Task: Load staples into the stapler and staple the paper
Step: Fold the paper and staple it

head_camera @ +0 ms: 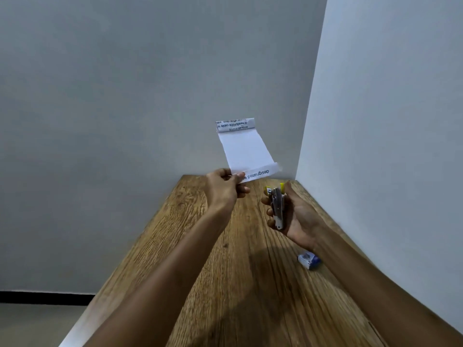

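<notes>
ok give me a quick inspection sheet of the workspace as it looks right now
surface: wooden table, set into a wall corner
job's things: folded paper with print, held up off the table; stapler with yellow parts, off the table; small blue and white box lying on the table, contents not visible
clutter: nothing seen
grippers: left hand pinches the paper's lower edge; right hand grips the stapler
cables: nothing seen
surroundings: plain grey walls; floor with dark skirting at lower left
</notes>
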